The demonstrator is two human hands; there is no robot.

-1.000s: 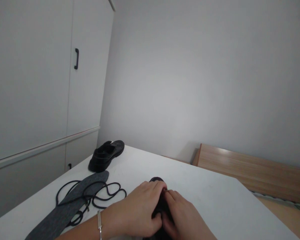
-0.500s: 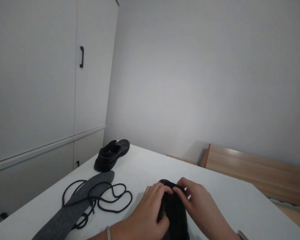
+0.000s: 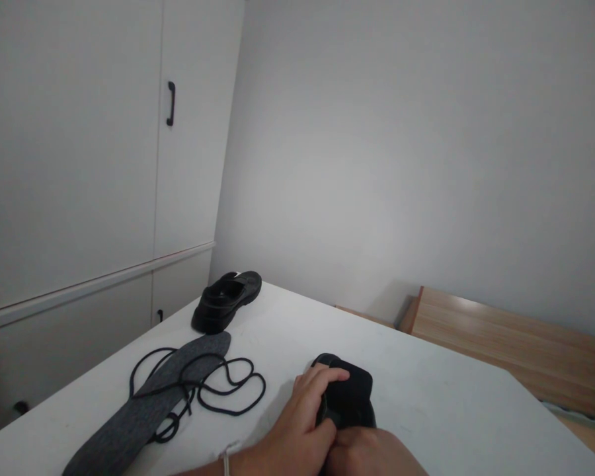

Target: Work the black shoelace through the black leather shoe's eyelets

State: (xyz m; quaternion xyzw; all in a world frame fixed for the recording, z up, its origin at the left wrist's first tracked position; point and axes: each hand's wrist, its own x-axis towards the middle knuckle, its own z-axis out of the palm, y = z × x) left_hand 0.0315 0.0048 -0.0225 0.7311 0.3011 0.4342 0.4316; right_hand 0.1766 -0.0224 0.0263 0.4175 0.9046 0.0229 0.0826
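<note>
A black shoe stands at the near edge of the white table, toe pointing away, its tongue folded forward over the toe. My left hand is closed round the shoe's left side, its index finger lying on the tongue and its thumb inside the opening. My right hand is curled at the shoe's opening, close to the left thumb; its fingertips are hidden. To the left lies a grey insole with a loose black shoelace looped over it.
A second black shoe, without a lace, sits at the table's far left corner. White cabinets with dark handles stand along the left. Behind the white table there is a wooden board against the grey wall.
My right hand has moved from the toe end of the shoe back to its opening. The tongue now lies folded forward. My left hand keeps its hold; the view has shifted slightly.
</note>
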